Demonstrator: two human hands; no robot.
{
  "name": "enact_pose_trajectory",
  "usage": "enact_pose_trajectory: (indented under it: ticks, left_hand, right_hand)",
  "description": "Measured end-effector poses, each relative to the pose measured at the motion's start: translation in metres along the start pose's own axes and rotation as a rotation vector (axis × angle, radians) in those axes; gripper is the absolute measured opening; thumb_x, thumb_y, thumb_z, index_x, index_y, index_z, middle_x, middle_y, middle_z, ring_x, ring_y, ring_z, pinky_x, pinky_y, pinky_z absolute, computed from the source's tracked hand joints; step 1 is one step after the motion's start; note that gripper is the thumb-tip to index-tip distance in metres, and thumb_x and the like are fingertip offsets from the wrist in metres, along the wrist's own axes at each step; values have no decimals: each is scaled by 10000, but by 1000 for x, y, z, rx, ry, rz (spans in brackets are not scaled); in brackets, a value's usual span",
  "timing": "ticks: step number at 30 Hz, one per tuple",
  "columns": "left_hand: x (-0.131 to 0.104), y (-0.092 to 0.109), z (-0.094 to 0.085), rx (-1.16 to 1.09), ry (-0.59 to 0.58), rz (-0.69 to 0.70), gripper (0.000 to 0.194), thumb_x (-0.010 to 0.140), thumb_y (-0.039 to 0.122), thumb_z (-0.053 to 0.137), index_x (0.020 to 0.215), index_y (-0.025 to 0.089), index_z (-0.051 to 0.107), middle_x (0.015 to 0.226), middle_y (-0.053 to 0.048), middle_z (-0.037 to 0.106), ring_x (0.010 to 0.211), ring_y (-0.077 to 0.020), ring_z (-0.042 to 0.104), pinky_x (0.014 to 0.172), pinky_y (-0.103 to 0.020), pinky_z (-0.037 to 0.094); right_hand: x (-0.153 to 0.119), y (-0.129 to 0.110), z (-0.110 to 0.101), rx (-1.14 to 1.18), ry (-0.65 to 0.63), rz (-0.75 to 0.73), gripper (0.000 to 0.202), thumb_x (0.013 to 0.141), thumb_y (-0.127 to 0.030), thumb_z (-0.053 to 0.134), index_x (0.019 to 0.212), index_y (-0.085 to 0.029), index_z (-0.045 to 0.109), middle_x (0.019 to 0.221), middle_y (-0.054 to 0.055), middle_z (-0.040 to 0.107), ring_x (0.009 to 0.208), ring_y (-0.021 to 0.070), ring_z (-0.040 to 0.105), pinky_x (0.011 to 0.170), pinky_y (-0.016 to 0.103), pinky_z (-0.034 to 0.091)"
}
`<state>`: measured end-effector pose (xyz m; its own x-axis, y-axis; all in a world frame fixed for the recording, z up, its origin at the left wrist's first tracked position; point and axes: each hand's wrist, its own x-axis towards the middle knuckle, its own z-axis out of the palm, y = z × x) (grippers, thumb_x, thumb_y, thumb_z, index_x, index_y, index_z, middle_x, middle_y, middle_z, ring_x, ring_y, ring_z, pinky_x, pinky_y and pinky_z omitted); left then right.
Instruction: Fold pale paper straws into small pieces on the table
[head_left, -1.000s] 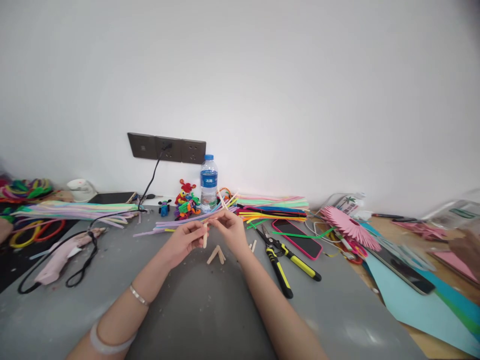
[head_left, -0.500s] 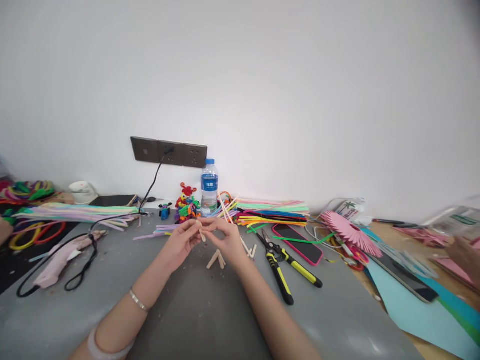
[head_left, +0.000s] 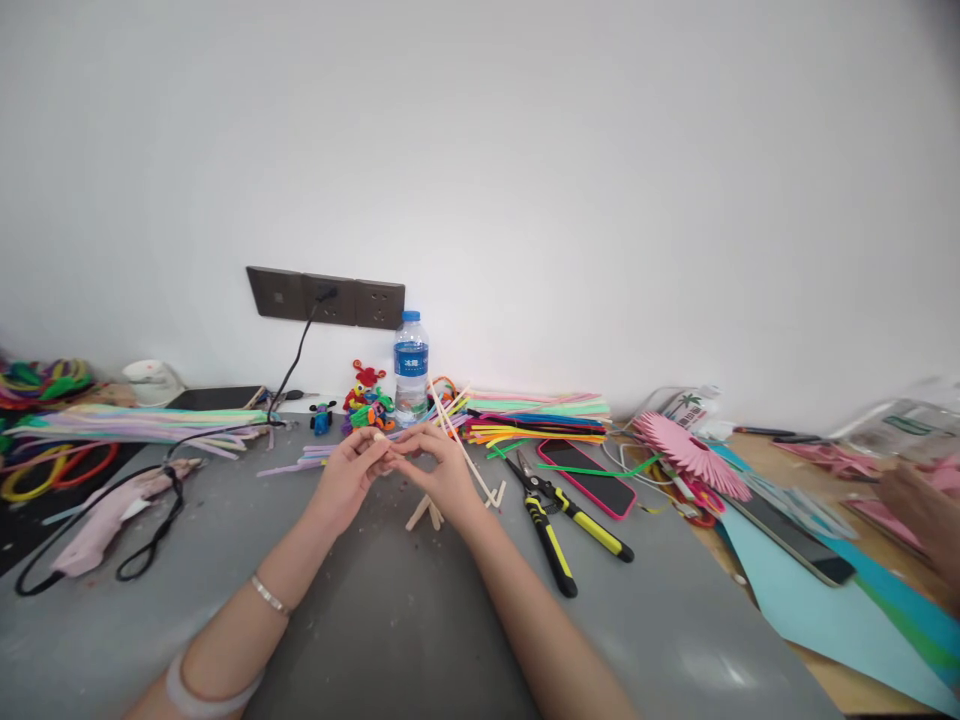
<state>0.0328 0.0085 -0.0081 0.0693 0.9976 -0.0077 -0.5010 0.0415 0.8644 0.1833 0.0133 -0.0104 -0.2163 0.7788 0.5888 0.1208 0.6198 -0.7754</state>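
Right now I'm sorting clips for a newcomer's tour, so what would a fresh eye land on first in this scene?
Dead centre, the left hand and right hand meet over the grey table, pinching a small pale stick piece between them. Just right lie the yellow-handled pliers and a pink-cased phone. Behind, by the wall, stand a water bottle and a bright heap of coloured pipe cleaners.

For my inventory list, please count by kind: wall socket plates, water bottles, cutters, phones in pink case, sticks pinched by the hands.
Dark wall socket plates: 3
Clear plastic water bottle with blue label: 1
Yellow-and-black handled cutters: 1
Phone in pink case: 1
Short pale stick in the grip of left hand and right hand: 1
Total: 7
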Motion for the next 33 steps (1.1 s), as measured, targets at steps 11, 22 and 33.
enact_pose_trajectory:
  ticks: [11, 22, 33]
  left_hand:
    - [5, 2, -11, 572, -30, 220, 228, 680, 378, 768, 732, 172, 683, 679, -11, 657, 610, -140, 560, 575, -233, 443]
    - [1, 8, -9, 705, -94, 292, 209, 754, 383, 679, 727, 177, 699, 722, -27, 651, 690, -173, 561, 629, -245, 432]
    - [2, 4, -9, 663, -72, 341, 230, 722, 379, 723, 642, 171, 669, 628, -5, 588, 641, -151, 518, 624, -241, 402]
  right_hand:
    - [2, 12, -7, -5, 5, 135, 112, 793, -298, 676, 786, -187, 679, 765, 42, 673, 694, 164, 621, 660, 286, 516]
    - [4, -5, -12, -73, -104, 88, 152, 862, -318, 612, 793, -189, 651, 757, 28, 618, 694, 153, 553, 643, 263, 443]
    - [4, 3, -14, -158, -82, 43, 147, 861, -324, 619, 801, -192, 645, 743, 12, 585, 671, 140, 490, 623, 255, 393]
